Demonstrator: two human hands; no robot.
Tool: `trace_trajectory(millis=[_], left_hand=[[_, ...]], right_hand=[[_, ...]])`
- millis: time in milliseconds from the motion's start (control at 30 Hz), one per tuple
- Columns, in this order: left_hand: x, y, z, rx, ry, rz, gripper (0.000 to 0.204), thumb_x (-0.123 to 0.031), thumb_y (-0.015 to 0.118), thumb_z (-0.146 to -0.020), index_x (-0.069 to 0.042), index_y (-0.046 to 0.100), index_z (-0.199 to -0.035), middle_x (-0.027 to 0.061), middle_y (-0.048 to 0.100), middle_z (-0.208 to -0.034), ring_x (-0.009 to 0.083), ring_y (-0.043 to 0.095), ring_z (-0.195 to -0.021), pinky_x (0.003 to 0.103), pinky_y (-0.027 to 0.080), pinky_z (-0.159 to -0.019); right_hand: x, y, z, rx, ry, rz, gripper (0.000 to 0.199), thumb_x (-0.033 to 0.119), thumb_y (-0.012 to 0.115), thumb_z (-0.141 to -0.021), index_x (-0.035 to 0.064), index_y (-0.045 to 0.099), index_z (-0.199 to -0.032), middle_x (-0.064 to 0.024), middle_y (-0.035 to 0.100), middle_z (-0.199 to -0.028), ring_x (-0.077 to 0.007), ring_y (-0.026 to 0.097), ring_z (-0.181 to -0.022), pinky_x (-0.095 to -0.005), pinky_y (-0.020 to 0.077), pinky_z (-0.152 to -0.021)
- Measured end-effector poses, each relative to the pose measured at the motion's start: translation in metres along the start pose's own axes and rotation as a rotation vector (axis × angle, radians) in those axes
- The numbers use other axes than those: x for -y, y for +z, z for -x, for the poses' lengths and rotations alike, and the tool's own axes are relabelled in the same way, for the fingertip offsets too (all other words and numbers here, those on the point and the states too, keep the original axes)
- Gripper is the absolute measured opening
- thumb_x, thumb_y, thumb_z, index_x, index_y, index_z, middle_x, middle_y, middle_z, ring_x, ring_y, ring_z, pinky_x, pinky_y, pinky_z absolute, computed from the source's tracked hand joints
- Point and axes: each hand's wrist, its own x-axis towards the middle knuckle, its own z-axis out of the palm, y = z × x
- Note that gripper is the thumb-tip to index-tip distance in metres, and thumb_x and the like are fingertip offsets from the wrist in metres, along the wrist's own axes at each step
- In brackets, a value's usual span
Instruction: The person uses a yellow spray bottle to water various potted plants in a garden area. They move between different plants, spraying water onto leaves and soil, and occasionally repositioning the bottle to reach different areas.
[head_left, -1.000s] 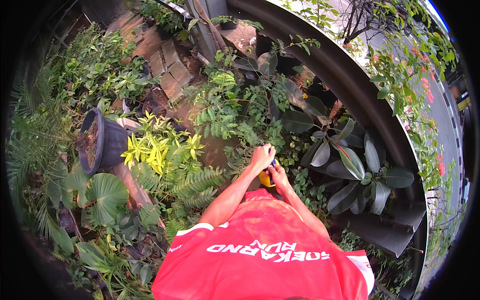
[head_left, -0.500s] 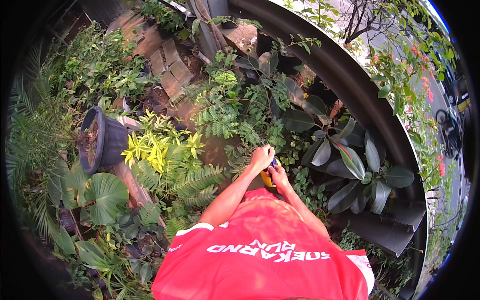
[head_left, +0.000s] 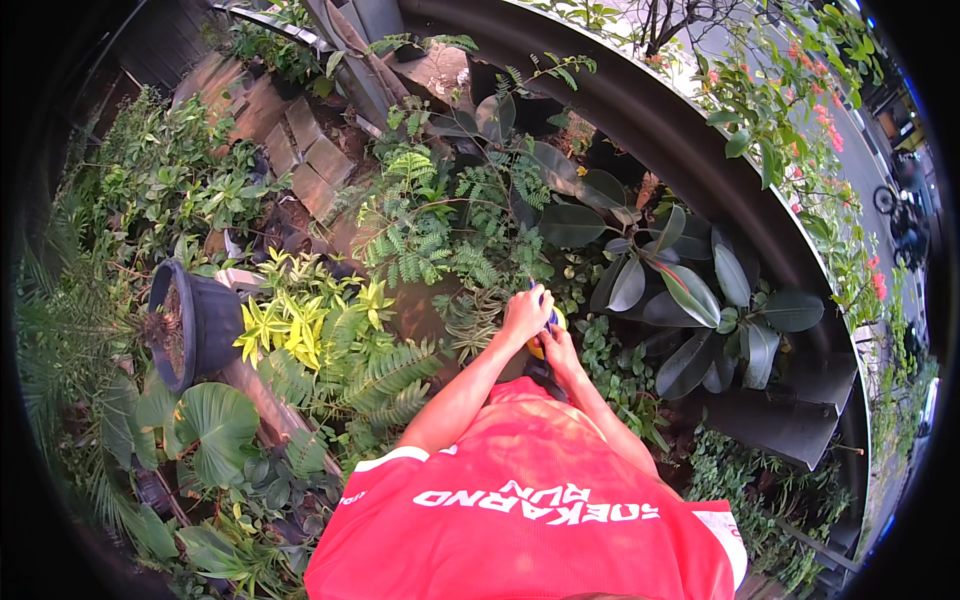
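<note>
Both hands meet in front of my red shirt [head_left: 520, 500], around a small yellow and blue object [head_left: 549, 325] whose kind I cannot make out. My left hand [head_left: 526, 316] closes on its upper part, and a bit of dark blue shows by the fingers. Just below and to the right, my right hand [head_left: 559, 350] has its fingers curled against the lower part. Yellow patches show between and beside the hands; the rest is covered by fingers. Leafy feathery branches [head_left: 490, 265] stand just beyond the hands.
At left, a dark plastic pot [head_left: 212, 325] leans beside bright yellow-green leaves [head_left: 290, 325]. Broad dark leaves of a rubber plant [head_left: 690, 295] spread to the right. A curved dark metal barrier [head_left: 720, 175] runs past them, with pink flowers [head_left: 828, 125] and a street beyond.
The whole view has shifted and turned slightly, so the plants and pot sit differently. Both hands keep their hold, and less of the object's yellow lower part shows now.
</note>
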Motion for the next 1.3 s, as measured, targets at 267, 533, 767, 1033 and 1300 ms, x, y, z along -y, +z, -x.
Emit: trace_trajectory(millis=[267, 533, 767, 1033, 1300], left_hand=[[0.012, 0.025, 0.009, 0.143, -0.079, -0.058, 0.034, -0.032, 0.046, -0.094, -0.002, 0.061, -0.089, 0.0251, 0.064, -0.075, 0.0458, 0.063, -0.073, 0.053, 0.050, -0.067], [-0.010, 0.009, 0.004, -0.025, 0.039, -0.029, 0.028, -0.028, 0.051, -0.092, -0.003, 0.059, -0.080, 0.0225, 0.063, -0.068, 0.0415, 0.063, -0.065, 0.051, 0.049, -0.061], [-0.001, 0.025, 0.012, 0.099, -0.061, -0.047, 0.035, -0.033, 0.046, -0.093, -0.002, 0.060, -0.086, 0.0243, 0.064, -0.074, 0.0435, 0.063, -0.073, 0.053, 0.050, -0.069], [-0.006, 0.032, 0.018, 0.128, -0.092, -0.070, 0.037, -0.035, 0.045, -0.094, -0.002, 0.061, -0.089, 0.0253, 0.065, -0.076, 0.0445, 0.064, -0.076, 0.053, 0.051, -0.072], [-0.024, 0.029, 0.013, -0.002, 0.026, -0.020, 0.029, -0.028, 0.051, -0.092, -0.003, 0.058, -0.081, 0.0235, 0.062, -0.067, 0.0434, 0.062, -0.068, 0.053, 0.049, -0.063]], right_hand=[[-0.010, -0.014, 0.005, -0.050, 0.186, 0.080, 0.022, 0.021, 0.052, -0.095, 0.0010, 0.061, -0.095, -0.0008, 0.058, -0.077, -0.0097, 0.052, -0.069, -0.0272, 0.0425, -0.062], [0.002, -0.015, 0.007, 0.034, -0.006, -0.028, 0.022, 0.020, 0.052, -0.095, -0.0006, 0.060, -0.093, -0.0030, 0.059, -0.079, -0.0105, 0.053, -0.076, -0.0285, 0.0435, -0.070], [-0.027, -0.029, 0.002, -0.008, 0.091, 0.132, 0.024, 0.021, 0.051, -0.095, -0.0004, 0.061, -0.091, -0.0026, 0.059, -0.075, -0.0110, 0.055, -0.070, -0.0294, 0.0443, -0.064], [-0.018, -0.033, 0.013, -0.043, 0.156, 0.024, 0.019, 0.016, 0.052, -0.095, 0.0001, 0.061, -0.089, -0.0019, 0.058, -0.073, -0.0101, 0.053, -0.068, -0.0263, 0.0427, -0.067], [-0.024, -0.036, 0.006, -0.003, 0.000, -0.041, 0.020, 0.017, 0.052, -0.096, -0.0015, 0.059, -0.098, -0.0015, 0.059, -0.076, -0.0087, 0.052, -0.070, -0.0270, 0.0436, -0.065]])
